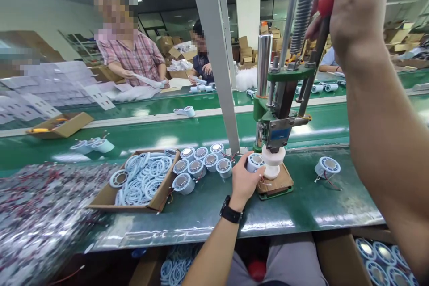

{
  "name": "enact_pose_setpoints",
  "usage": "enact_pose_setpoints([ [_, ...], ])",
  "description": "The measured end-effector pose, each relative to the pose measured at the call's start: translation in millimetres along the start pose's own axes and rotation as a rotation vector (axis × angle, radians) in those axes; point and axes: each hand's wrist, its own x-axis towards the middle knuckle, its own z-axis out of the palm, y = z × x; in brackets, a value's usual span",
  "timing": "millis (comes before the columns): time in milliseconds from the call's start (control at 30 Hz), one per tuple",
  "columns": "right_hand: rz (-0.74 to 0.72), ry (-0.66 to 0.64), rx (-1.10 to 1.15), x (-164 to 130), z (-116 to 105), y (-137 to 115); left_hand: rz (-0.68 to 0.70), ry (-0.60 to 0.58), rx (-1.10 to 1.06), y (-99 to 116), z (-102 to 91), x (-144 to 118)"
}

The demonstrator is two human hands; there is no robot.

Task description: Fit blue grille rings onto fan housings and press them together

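Two hands busy at hand press on green bench. My right hand up high, fingers wrapped tight round red lever knob. My left hand low, fingers clamped on light-blue round part, just beside white press die. I'd seat part square under die, fingertips clear, then pull lever smoothly. Finished part right of fingers; carton of rings left.

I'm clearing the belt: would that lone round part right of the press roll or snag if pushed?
The part rests on a flat face, so it would probably slide, not roll. Its thin red wires trail loose and might snag. It looks small, hollow, probably light.
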Motion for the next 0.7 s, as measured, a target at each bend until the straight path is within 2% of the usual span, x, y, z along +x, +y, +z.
enact_pose_setpoints([
  [133,0.003,0.029,0.002,-4.3,0.0,2.2,0.020,-0.025,-0.072,-1.8,3.6,-1.8],
  [400,0.053,-0.021,-0.079,-5.7,-3.3,-4.3,0.088,-0.184,-0.155,-5.0,36.8,3.0],
  [600,0.066,0.035,-0.114,-1.6,2.2,-2.6,0.164,-0.226,-0.005,-12.0,31.7,7.3],
  [700,0.085,0.004,-0.102,-8.4,-7.3,-10.4,0.215,-0.238,0.108,-12.7,24.6,3.3],
])
